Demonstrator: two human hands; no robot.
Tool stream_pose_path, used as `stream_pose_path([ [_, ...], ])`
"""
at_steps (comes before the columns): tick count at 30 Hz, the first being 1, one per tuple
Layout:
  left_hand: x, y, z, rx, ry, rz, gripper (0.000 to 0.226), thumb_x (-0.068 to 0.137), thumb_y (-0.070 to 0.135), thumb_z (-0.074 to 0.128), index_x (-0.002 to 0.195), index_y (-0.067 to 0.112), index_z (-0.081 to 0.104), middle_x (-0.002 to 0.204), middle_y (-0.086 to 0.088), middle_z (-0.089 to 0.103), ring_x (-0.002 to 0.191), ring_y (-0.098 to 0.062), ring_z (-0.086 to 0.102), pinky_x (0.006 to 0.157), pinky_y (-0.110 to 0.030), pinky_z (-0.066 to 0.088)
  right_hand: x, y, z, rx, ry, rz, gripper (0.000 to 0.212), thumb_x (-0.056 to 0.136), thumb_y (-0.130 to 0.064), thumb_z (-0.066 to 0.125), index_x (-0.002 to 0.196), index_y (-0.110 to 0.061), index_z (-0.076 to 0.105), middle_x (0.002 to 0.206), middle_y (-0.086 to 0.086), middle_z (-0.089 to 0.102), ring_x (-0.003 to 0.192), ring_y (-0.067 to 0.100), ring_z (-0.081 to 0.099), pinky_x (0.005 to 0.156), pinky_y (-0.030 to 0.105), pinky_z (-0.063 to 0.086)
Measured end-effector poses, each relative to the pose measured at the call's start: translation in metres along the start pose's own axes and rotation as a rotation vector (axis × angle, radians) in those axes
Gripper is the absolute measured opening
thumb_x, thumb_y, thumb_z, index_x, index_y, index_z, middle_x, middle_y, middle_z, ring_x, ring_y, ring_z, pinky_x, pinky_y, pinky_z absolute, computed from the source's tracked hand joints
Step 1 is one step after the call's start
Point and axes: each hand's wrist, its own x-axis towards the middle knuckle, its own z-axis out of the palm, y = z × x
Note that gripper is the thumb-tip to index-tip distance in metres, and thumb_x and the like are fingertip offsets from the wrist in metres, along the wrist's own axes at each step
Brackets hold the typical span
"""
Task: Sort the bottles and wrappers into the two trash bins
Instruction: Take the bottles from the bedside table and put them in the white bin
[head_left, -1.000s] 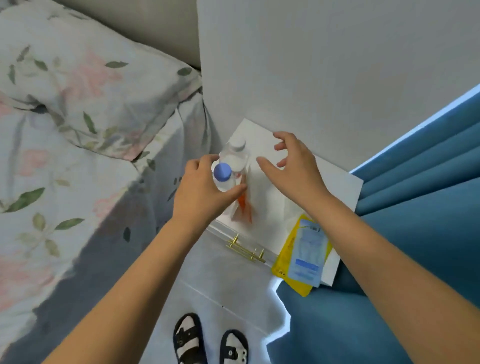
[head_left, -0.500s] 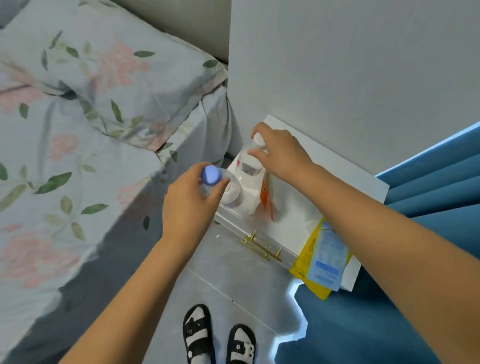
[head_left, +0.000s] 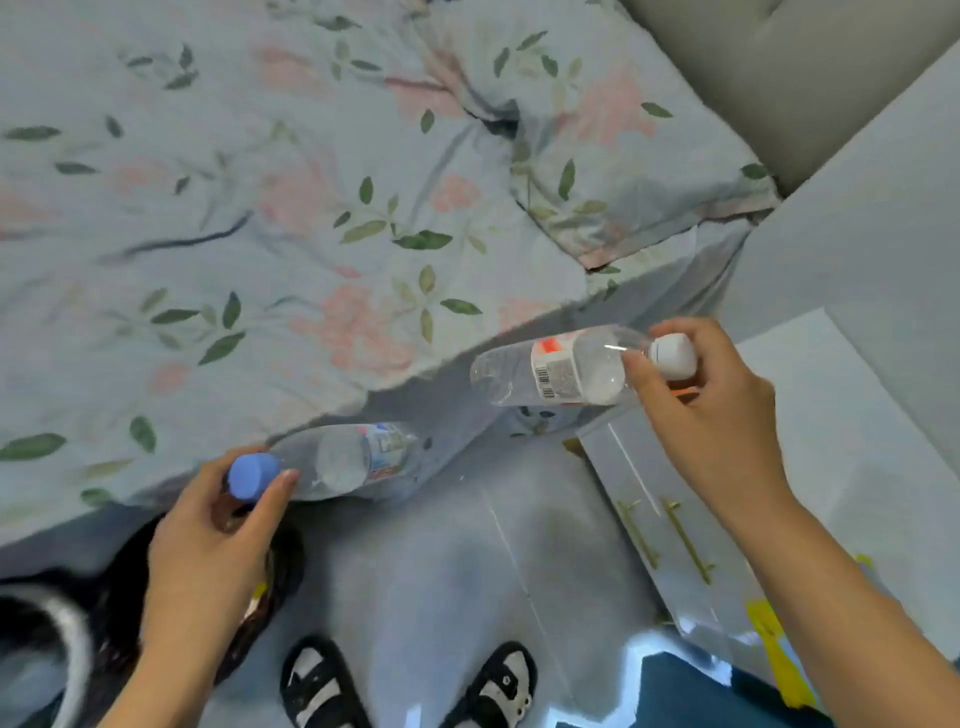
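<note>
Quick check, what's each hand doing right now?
Left hand: grips the blue-capped bottle near its cap.
Right hand: grips the white-capped bottle at its neck.

Floral bedding (head_left: 291, 218), pillow (head_left: 613, 156), white nightstand (head_left: 852, 447) with perhaps brass handles (head_left: 685, 540), sandals (head_left: 498, 686).

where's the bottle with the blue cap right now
In the head view, lower left: the blue-capped bottle lies sideways in the left hand, held near its cap, beside the bed edge.

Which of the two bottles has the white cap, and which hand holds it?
The bottle with the orange label, held by the right hand near its white cap. The other bottle, in the left hand, has a blue cap.
</note>
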Motion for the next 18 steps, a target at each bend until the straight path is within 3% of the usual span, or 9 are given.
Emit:
stream_pose_path([
  [3, -0.003, -0.052, -0.07, -0.034, 0.125, -0.105, 0.021, 0.084, 0.02, 0.071, 0.104, 0.026, 0.066, 0.098, 0.002, 0.07, 0.083, -0.011, 0.066, 0.068, -0.003, 0.047, -0.027, -0.039, 0.064, 0.015, -0.133, -0.061, 0.022, 0.084, -0.037, 0.065, 0.101, -0.026, 0.057, 0.081, -0.012, 0.063, 0.074, -0.006, 0.059, 0.057, 0.007, 0.044],
  [5, -0.004, -0.085, -0.112, -0.042, 0.209, -0.175, 0.022, 0.084, 0.02, 0.071, 0.106, 0.023, 0.065, 0.099, 0.001, 0.069, 0.085, -0.012, 0.063, 0.064, 0.003, 0.042, -0.048, -0.07, 0.11, 0.03, -0.25, -0.108, 0.02, 0.084, -0.038, 0.065, 0.099, -0.029, 0.056, 0.081, -0.01, 0.064, 0.071, 0.003, 0.061, 0.057, 0.013, 0.048],
  [7, -0.004, -0.12, -0.152, -0.051, 0.282, -0.223, 0.021, 0.084, 0.023, 0.071, 0.103, 0.029, 0.064, 0.098, 0.004, 0.067, 0.092, -0.015, 0.062, 0.072, -0.004, 0.045, -0.074, -0.105, 0.159, 0.03, -0.366, -0.162, 0.017, 0.085, -0.037, 0.064, 0.098, -0.031, 0.054, 0.079, -0.009, 0.063, 0.069, 0.007, 0.06, 0.059, 0.013, 0.047],
  [10, -0.003, -0.168, -0.208, -0.082, 0.358, -0.272, 0.022, 0.083, 0.027, 0.071, 0.093, 0.044, 0.061, 0.097, 0.013, 0.067, 0.092, -0.015, 0.063, 0.082, -0.031, 0.049, -0.117, -0.154, 0.236, 0.012, -0.52, -0.241, 0.018, 0.087, -0.037, 0.062, 0.1, -0.033, 0.051, 0.079, -0.012, 0.061, 0.07, 0.005, 0.061, 0.059, 0.017, 0.048],
  [15, -0.004, -0.234, -0.307, -0.064, 0.462, -0.351, 0.023, 0.085, 0.025, 0.07, 0.093, 0.043, 0.059, 0.09, 0.02, 0.064, 0.083, 0.0, 0.06, 0.068, -0.018, 0.043, -0.198, -0.216, 0.353, -0.08, -0.761, -0.366, 0.018, 0.09, -0.035, 0.059, 0.102, -0.032, 0.046, 0.077, -0.006, 0.061, 0.069, 0.007, 0.06, 0.061, 0.03, 0.051],
  [18, -0.004, -0.285, -0.368, -0.068, 0.522, -0.432, 0.019, 0.085, 0.027, 0.069, 0.092, 0.041, 0.059, 0.09, 0.013, 0.065, 0.088, -0.011, 0.059, 0.071, -0.027, 0.042, -0.249, -0.243, 0.413, -0.138, -0.883, -0.409, 0.018, 0.091, -0.035, 0.058, 0.104, -0.028, 0.048, 0.075, -0.006, 0.062, 0.068, 0.009, 0.06, 0.062, 0.033, 0.052],
])
